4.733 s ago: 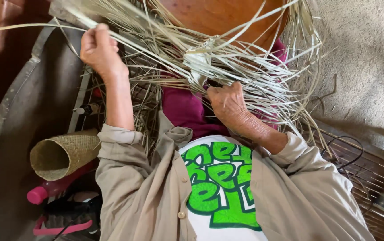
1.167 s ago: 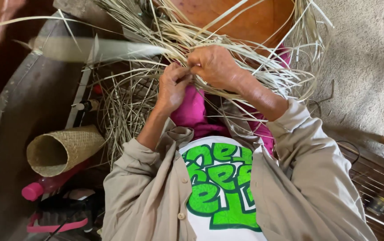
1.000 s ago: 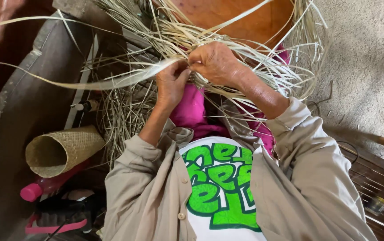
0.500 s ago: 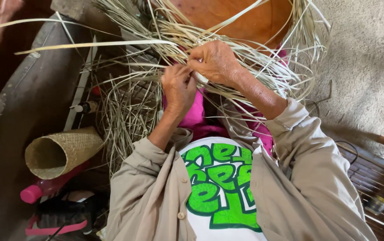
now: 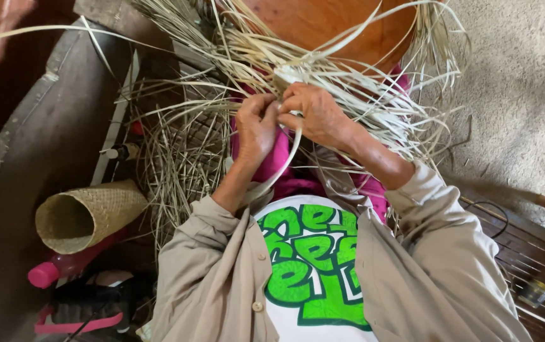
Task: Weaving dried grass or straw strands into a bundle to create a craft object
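Both of my hands meet over my lap in a tangle of pale straw strips (image 5: 323,69). My left hand (image 5: 256,126) pinches a strip that curves down toward my chest. My right hand (image 5: 313,113) grips the strips at the woven knot just beside it, fingers closed on them. The loose strips fan out over a round orange-brown form (image 5: 323,22) beyond my hands. Pink cloth (image 5: 285,161) covers my lap under the work.
A finished woven straw cone basket (image 5: 86,215) lies on its side at the left. Below it are a pink bottle (image 5: 48,273) and a dark bag (image 5: 89,304). A grey curved board (image 5: 38,139) runs along the left. Rough pale floor (image 5: 526,95) is to the right, dark slats (image 5: 538,266) at lower right.
My left hand came down from a raised reach at upper left to join my right hand. The long strip it pulled out leftward has been drawn in and now hangs toward my chest.
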